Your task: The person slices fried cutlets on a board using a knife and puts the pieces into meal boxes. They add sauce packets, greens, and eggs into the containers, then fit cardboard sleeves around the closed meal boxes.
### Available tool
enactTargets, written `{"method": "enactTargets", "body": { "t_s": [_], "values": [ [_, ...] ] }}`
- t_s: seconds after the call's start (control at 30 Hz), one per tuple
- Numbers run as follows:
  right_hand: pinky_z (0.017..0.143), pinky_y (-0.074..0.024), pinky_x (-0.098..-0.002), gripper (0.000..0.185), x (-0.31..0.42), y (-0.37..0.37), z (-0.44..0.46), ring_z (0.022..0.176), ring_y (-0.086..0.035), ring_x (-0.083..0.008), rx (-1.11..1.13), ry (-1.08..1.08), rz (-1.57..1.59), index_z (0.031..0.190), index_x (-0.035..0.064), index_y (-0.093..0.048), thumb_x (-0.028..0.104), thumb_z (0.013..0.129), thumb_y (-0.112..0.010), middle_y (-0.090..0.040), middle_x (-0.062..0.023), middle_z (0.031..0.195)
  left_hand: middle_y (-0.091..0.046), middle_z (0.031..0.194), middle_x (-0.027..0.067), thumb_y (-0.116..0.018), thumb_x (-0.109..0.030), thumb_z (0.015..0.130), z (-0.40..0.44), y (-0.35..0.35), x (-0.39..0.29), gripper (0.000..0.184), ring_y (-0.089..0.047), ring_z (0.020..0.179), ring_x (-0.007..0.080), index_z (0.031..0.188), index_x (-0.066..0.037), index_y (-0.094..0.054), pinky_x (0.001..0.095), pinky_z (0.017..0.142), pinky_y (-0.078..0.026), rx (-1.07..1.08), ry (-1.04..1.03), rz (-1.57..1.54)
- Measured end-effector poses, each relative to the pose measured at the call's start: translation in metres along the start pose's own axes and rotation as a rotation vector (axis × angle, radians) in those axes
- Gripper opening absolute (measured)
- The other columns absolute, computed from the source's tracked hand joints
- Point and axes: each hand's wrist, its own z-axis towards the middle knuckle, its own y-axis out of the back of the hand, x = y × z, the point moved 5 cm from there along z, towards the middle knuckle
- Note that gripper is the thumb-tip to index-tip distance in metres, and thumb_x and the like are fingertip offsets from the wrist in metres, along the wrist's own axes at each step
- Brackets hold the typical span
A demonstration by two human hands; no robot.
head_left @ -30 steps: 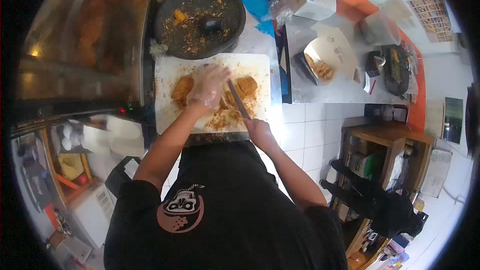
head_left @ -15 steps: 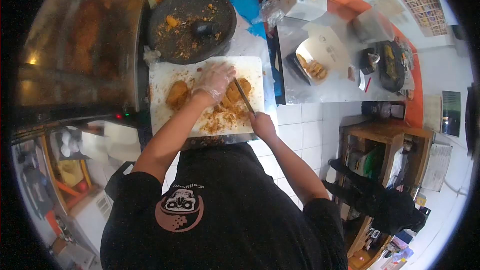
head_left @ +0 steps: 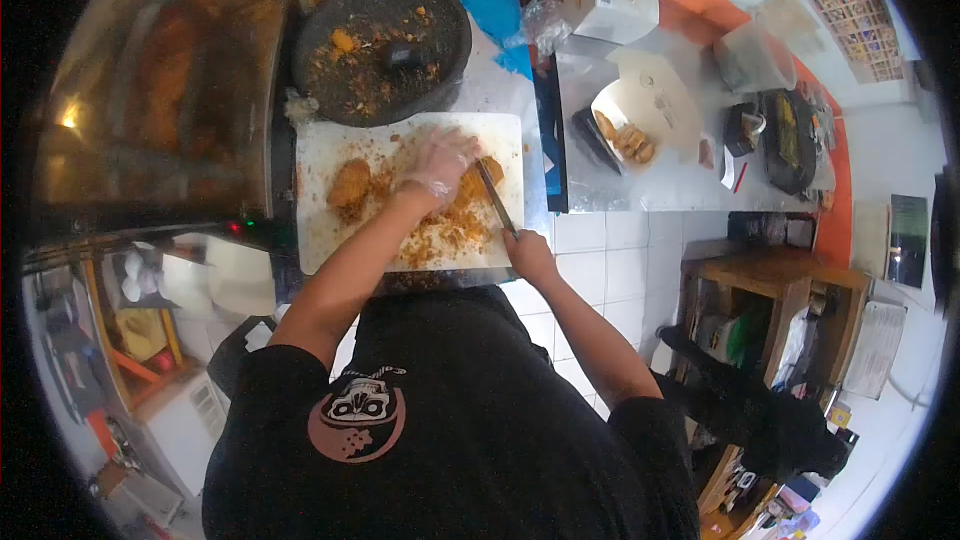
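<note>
A long knife [head_left: 497, 202] is gripped by its handle in my right hand [head_left: 531, 255], its blade slanting up and left over a breaded fried chicken piece [head_left: 489, 178]. My left hand [head_left: 440, 165], in a clear plastic glove, steadies that piece from the left, fingers close to the blade; its fingertips are slightly blurred. Beneath is a white cutting board [head_left: 316, 137], strewn with golden crumbs. Another breaded fried piece [head_left: 349, 186] lies at the left of the board, apart from the knife.
Behind the board stands a dark stone mortar [head_left: 318, 75] with crumbs and a pestle inside. To the left is a lit glass cabinet [head_left: 160, 110]. On the right-hand metal counter [head_left: 610, 190] sits an open paper box [head_left: 655, 105] with fried pieces.
The knife blade has shifted slightly and its angle is a little steeper. My left hand has moved slightly to the right along the fried piece.
</note>
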Motion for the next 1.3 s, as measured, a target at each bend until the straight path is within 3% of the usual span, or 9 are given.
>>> {"method": "enactTargets", "body": {
  "t_s": [0.07, 0.17, 0.37, 0.5, 0.57, 0.73, 0.83, 0.97, 1.3],
  "values": [
    [0.067, -0.0517, -0.0526, 0.055, -0.002, 0.010, 0.001, 0.071, -0.067, -0.0404, 0.135, -0.041, 0.131, 0.081, -0.0052, -0.065, 0.047, 0.095, -0.052, -0.065, -0.0265, 0.073, -0.049, 0.144, 0.0036, -0.046, 0.006, 0.075, -0.003, 0.024, -0.011, 0.067, -0.039, 0.137, 0.0284, 0.138, -0.014, -0.051, 0.0461, 0.118, -0.022, 0.014, -0.018, -0.004],
    [0.064, -0.0514, -0.0506, 0.060, 0.011, 0.043, -0.020, 0.065, -0.066, -0.0374, 0.200, -0.138, 0.228, 0.079, -0.0065, -0.065, 0.051, 0.093, -0.054, -0.064, -0.0254, 0.069, -0.058, 0.130, 0.0151, -0.049, 0.002, 0.083, -0.033, 0.007, 0.020, 0.051, -0.052, 0.123, 0.0323, 0.132, -0.009, -0.056, 0.0403, 0.108, -0.038, -0.440, 0.261, -0.337],
    [0.079, -0.0519, -0.0483, 0.067, -0.030, 0.067, -0.003, 0.087, -0.066, -0.0443, 0.051, -0.036, -0.048, 0.093, -0.0023, -0.070, 0.061, 0.092, -0.048, -0.067, -0.0294, 0.085, -0.062, 0.113, 0.0224, -0.060, -0.018, 0.082, -0.106, 0.002, -0.008, 0.043, -0.060, 0.101, 0.0351, 0.124, -0.005, -0.060, 0.0433, 0.089, -0.047, -0.164, 1.019, -0.694],
    [0.084, -0.0501, -0.0494, 0.066, -0.022, 0.045, -0.017, 0.092, -0.065, -0.0456, 0.162, 0.015, -0.063, 0.099, 0.0025, -0.070, 0.064, 0.092, -0.045, -0.067, -0.0298, 0.090, -0.063, 0.112, 0.0226, -0.067, -0.034, 0.079, -0.097, -0.020, -0.031, 0.052, -0.062, 0.099, 0.0361, 0.120, -0.002, -0.061, 0.0425, 0.089, -0.048, -0.313, 0.909, -0.705],
    [0.047, -0.0498, -0.0398, 0.068, -0.025, 0.040, -0.021, 0.054, -0.064, -0.0283, 0.043, 0.123, 0.039, 0.080, -0.0064, -0.065, 0.060, 0.091, -0.053, -0.062, -0.0201, 0.064, -0.063, 0.113, 0.0229, -0.069, -0.040, 0.078, -0.089, -0.022, -0.032, 0.058, -0.062, 0.102, 0.0356, 0.119, -0.001, -0.061, 0.0423, 0.091, -0.048, -0.385, 0.958, -0.745],
    [0.041, -0.0435, -0.0345, 0.061, -0.028, 0.044, -0.038, 0.046, -0.055, -0.0188, 0.099, 0.055, 0.123, 0.074, -0.0024, -0.060, 0.056, 0.092, -0.055, -0.057, -0.0108, 0.059, -0.052, 0.130, 0.0222, -0.074, -0.044, 0.074, -0.054, 0.033, -0.048, 0.082, -0.050, 0.122, 0.0349, 0.138, -0.003, -0.045, 0.0436, 0.099, -0.043, 0.027, 1.301, -0.902],
    [0.038, -0.0382, -0.0306, 0.053, -0.051, 0.038, -0.042, 0.041, -0.047, -0.0129, 0.116, -0.052, 0.172, 0.071, 0.0023, -0.057, 0.051, 0.091, -0.059, -0.051, -0.0042, 0.056, -0.033, 0.147, 0.0214, -0.072, -0.052, 0.074, -0.029, 0.012, -0.070, 0.086, -0.030, 0.137, 0.0402, 0.143, -0.011, -0.042, 0.0528, 0.108, -0.031, 0.007, 1.348, -0.490],
    [0.036, -0.0330, -0.0295, 0.041, -0.073, 0.042, -0.071, 0.040, -0.043, -0.0105, 0.136, -0.293, 0.439, 0.073, 0.0071, -0.053, 0.042, 0.091, -0.064, -0.047, 0.0005, 0.055, -0.015, 0.156, 0.0183, -0.070, -0.056, 0.075, -0.029, -0.001, -0.079, 0.083, -0.009, 0.144, 0.0446, 0.145, -0.022, -0.041, 0.0639, 0.113, -0.014, -0.042, 1.088, -0.271],
    [0.033, -0.0252, -0.0273, 0.031, -0.081, 0.038, -0.059, 0.036, -0.035, -0.0077, 0.054, -0.254, 0.635, 0.073, 0.0117, -0.051, 0.033, 0.094, -0.059, -0.039, 0.0049, 0.050, -0.050, 0.136, 0.0115, -0.071, -0.029, 0.073, -0.068, -0.058, -0.058, 0.069, -0.045, 0.127, 0.0327, 0.138, -0.022, -0.050, 0.0564, 0.105, -0.035, -0.286, 0.314, -0.183]
  ]
}}
